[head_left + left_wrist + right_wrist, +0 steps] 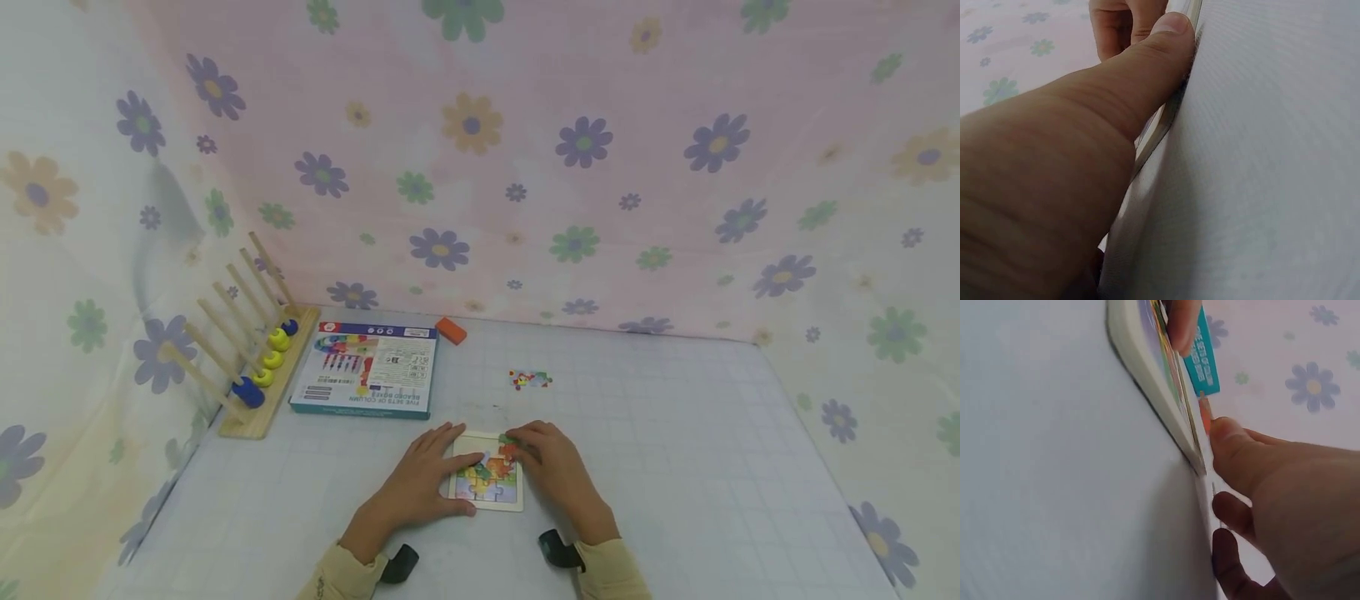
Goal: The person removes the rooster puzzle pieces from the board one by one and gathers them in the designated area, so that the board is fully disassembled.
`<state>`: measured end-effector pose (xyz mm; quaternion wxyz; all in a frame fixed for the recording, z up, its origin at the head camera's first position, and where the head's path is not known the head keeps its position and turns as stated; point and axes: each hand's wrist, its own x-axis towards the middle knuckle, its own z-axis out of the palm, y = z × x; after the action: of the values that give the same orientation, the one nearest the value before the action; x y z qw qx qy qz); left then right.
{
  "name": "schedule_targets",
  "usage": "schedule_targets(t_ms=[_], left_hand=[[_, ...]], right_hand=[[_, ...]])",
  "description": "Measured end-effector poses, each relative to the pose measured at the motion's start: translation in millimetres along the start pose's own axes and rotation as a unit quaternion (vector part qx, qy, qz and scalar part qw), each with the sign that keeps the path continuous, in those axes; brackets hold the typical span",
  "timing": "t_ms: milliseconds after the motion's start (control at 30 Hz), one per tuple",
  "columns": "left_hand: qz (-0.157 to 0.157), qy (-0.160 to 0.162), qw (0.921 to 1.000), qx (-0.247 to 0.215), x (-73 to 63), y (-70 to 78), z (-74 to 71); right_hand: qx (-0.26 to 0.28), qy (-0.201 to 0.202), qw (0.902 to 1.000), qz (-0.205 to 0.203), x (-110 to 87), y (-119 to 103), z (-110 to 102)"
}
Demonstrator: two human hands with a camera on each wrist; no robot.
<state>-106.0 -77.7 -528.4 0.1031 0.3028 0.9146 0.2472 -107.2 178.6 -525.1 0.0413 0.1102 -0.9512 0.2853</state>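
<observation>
A square jigsaw puzzle with a pale wooden frame (pixel 486 505) lies on the table, colourful pieces fitted in its lower part. My left hand (pixel 416 479) spans its left side, thumb along the near edge and index finger over the pieces. In the left wrist view the thumb (pixel 1147 62) lies straight against the frame's edge. My right hand (pixel 558 467) pinches a red and green puzzle piece (pixel 507 448) over the frame's upper right corner. The right wrist view shows the right thumb (pixel 1232 440) beside the frame corner; much of the piece is hidden there.
Beyond the puzzle lie joined loose pieces (pixel 530 379). At the left stand a flat box (pixel 363 371) and a wooden peg rack (pixel 270 383) with blue and yellow beads. An orange block (pixel 452 330) sits by the box. Flowered cloth (pixel 525 208) walls the table's back and sides.
</observation>
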Motion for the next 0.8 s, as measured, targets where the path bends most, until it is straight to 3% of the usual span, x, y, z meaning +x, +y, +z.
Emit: schedule_targets(t_ms=[167, 467, 800], left_hand=[[-0.002, -0.004, 1.0, -0.006, 0.2, 0.2, 0.0], [-0.004, -0.009, 0.9999, -0.007, 1.6, -1.3, 1.7], [-0.003, -0.002, 0.9999, -0.011, 1.6, -1.7, 2.5]], right_hand=[[0.041, 0.031, 0.9983, 0.029, -1.1, 17.2, -1.8], [0.073, 0.031, 0.9936, 0.08, 1.6, 51.1, -9.6], [0.041, 0.058, 0.9953, 0.066, 30.3, 95.7, -27.0]])
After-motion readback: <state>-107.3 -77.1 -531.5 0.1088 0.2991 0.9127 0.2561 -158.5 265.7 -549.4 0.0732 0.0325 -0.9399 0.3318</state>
